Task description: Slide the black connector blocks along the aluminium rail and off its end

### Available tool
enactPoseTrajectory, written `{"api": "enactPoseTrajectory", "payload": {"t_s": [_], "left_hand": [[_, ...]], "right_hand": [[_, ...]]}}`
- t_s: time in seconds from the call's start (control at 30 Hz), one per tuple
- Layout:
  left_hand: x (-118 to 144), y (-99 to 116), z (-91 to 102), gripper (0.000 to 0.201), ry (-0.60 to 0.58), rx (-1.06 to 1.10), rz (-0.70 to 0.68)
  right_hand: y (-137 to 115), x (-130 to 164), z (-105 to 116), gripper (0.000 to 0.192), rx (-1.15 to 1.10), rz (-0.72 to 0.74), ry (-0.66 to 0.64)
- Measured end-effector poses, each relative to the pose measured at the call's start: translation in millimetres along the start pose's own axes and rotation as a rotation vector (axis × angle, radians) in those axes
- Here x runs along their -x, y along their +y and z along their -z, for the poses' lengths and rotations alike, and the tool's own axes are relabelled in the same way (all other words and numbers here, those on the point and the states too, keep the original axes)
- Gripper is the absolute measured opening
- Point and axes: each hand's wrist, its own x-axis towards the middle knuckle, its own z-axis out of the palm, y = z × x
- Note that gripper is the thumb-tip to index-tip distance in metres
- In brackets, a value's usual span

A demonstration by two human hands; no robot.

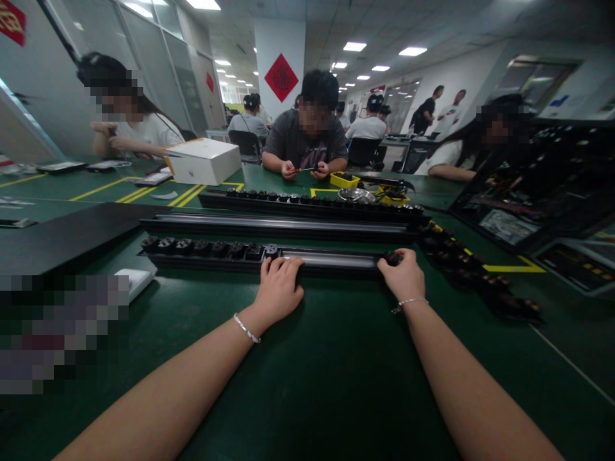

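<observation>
**Both hands on the near rail: long, stiff, and best held from two points**

Your left hand [278,285] lies palm down on the front edge of the near black rail [331,260], fingers together and curled over the lip, right where the row of small black inserts [202,247] ends and the bare silver channel begins. Your right hand [405,276] grips the same rail near its right end, fingers wrapped over the top and thumb tucked toward you; whether it pinches one of the small parts there, you cannot tell.

The rail lies crosswise on the green mat [307,384], just in front of you, with two more rails [288,224] parallel behind it. It looks like rigid extruded metal: it should not flex, but its length will make it swing and lever if you lift from one end only. Keep your hands spread apart as they are. The loaded left half probably weighs more than the empty right half, so expect it to dip that way. The inserts may sit loose in the channel; keep the rail level, or they could slide.

A white box [204,160] sits farther back, and a person [305,137] works opposite.
</observation>
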Motion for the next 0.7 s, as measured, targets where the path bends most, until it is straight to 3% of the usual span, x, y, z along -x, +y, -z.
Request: {"api": "enactPoseTrajectory", "payload": {"t_s": [0.7], "left_hand": [[0.5, -0.4, -2.1, 0.049, 0.013, -0.002, -0.004]], "right_hand": [[6.9, -5.0, 0.0, 0.044, -0.009, -0.001, 0.013]]}}
